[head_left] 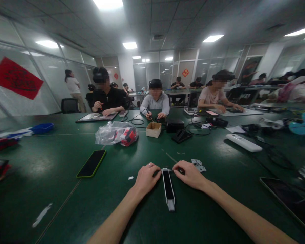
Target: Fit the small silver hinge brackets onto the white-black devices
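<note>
A slim device [168, 186] with a white frame and a long black face lies on the green table before me, its far end between my hands. A pale grey piece [171, 205] sits at its near end. My left hand [146, 179] is closed, with thumb and forefinger pinching at the device's far left corner. At the far right corner my right hand [189, 173] pinches in the same way, its other fingers curled. Small dark bits show at both fingertips, too small to name. Beside my right hand lie grey metal plates [198, 165] with holes.
A green-edged phone [92, 164] lies to the left, near a small white scrap [130, 178]. Further back are a plastic bag [116, 133] with red parts, an open box [153, 130] and a white device [243, 142]. A tablet [289, 198] lies at right. Co-workers sit opposite.
</note>
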A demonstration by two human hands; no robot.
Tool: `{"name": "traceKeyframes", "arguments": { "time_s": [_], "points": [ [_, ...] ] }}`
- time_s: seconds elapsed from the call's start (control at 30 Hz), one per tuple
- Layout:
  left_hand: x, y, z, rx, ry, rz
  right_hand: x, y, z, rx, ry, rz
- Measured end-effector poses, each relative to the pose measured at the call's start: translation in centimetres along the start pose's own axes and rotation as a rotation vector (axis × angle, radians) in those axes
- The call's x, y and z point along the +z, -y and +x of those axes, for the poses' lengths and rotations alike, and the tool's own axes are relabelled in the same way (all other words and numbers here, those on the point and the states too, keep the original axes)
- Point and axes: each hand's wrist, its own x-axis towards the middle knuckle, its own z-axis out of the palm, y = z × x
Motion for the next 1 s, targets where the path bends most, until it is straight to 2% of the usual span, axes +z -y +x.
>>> {"name": "traceKeyframes", "arguments": {
  "time_s": [0.77,1.0],
  "points": [
    [-0.2,-0.2,0.1,-0.013,0.017,-0.015,0.5,-1.0,-0.3,-0.094,-0.011,-0.010],
    [0.0,0.0,0.1,-0.005,0.016,-0.010,0.5,-1.0,-0.3,-0.103,-0.049,0.022]
  ]
}}
